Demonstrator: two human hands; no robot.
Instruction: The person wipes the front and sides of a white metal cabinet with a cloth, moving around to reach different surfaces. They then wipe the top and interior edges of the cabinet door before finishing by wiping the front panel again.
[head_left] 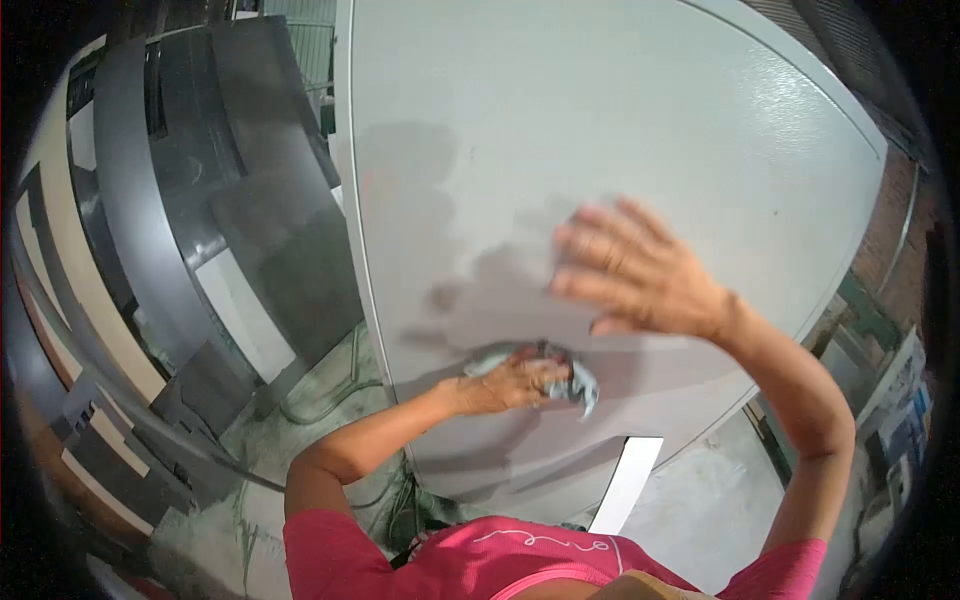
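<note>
A large light-grey metal cabinet [600, 120] fills the middle of the head view. Low on its flat face, my left hand [505, 387] presses a crumpled pale-blue rag [583, 388] against the surface. Folds of the rag stick out past the fingers on both sides. Higher and to the right, my right hand [640, 275] is held up with its fingers spread and nothing in it. It is slightly blurred and casts a shadow on the panel beside it.
Dark grey sheet panels [285, 250] lean in a stack on the left. A hose [330, 412] lies on the dusty floor [265, 450] by the cabinet's left edge. A white strip [628, 482] stands close in front of me, at the cabinet's lower edge.
</note>
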